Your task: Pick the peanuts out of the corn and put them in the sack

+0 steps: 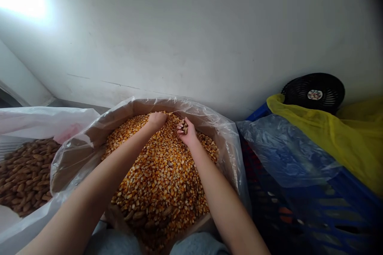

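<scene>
Loose yellow-orange corn kernels (161, 167) fill a large sack lined with clear plastic (230, 139). At the far side of the sack, my left hand (158, 120) is closed with its fingertips down at the kernels; what it pinches, if anything, is hidden. Just to its right, my right hand (188, 132) is turned palm up, fingers curled around a small handful of brownish pieces (184, 127), too small to name. Several peanuts in their shells (139, 216) lie among the corn at the near edge.
On the left stands a white sack (48, 121) of unshelled peanuts (28, 171). To the right is a blue plastic crate (350, 185) with clear plastic film (287, 147) and yellow mesh (335, 135) over it. A black fan (299, 91) rests behind, near the pale wall (185, 36).
</scene>
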Action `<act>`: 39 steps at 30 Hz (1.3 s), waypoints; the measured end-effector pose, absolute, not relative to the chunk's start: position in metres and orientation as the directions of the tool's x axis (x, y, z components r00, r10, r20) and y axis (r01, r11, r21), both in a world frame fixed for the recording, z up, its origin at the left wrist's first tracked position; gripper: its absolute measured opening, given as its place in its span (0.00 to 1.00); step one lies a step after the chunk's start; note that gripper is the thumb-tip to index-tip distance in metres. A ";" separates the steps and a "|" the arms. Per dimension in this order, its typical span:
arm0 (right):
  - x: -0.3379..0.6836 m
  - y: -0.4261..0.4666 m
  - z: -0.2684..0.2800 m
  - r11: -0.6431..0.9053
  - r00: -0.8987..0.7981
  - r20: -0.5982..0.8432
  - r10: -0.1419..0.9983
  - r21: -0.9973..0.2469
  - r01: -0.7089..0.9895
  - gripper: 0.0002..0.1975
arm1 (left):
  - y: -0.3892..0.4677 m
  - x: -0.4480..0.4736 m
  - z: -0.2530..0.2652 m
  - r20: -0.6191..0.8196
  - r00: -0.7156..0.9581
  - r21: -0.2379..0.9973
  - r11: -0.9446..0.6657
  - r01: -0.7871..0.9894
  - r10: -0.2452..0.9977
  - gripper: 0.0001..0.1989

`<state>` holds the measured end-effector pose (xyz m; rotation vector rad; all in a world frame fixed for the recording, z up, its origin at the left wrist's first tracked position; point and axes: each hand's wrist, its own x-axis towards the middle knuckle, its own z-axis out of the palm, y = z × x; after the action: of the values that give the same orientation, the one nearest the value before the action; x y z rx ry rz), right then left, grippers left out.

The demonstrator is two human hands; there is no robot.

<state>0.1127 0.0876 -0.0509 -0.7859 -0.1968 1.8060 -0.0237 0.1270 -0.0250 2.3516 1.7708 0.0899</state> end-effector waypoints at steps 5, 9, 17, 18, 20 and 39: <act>0.115 0.088 -0.052 -0.384 -0.163 -0.438 0.884 -0.482 -0.787 0.11 | 0.122 -0.031 -0.034 -0.023 0.236 0.307 -0.218 0.926 0.971 0.11; 0.117 0.085 -0.051 -0.357 -0.135 -0.431 0.892 -0.489 -0.795 0.10 | 0.125 -0.042 -0.032 0.054 0.153 0.476 -0.160 0.865 0.987 0.11; 0.116 0.080 -0.049 -0.358 -0.098 -0.452 0.887 -0.538 -0.763 0.09 | 0.122 -0.041 -0.038 0.121 0.107 0.722 -0.161 0.672 0.987 0.02; 0.116 0.080 -0.049 -0.357 -0.094 -0.453 0.887 -0.540 -0.762 0.09 | 0.120 -0.036 -0.041 0.119 0.100 0.741 -0.155 0.653 0.988 0.04; 0.116 0.080 -0.050 -0.352 -0.085 -0.454 0.887 -0.545 -0.761 0.08 | 0.118 -0.029 -0.045 0.110 0.079 0.779 -0.135 0.612 0.991 0.08; 0.121 0.081 -0.043 -0.328 -0.079 -0.429 0.900 -0.546 -0.771 0.09 | 0.128 -0.063 -0.012 -0.216 0.223 0.703 0.310 -0.640 0.951 0.07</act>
<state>0.1209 0.0811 -0.0427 -0.8524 -0.2078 1.7097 -0.0627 0.1277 -0.0119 0.5322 0.7006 1.1718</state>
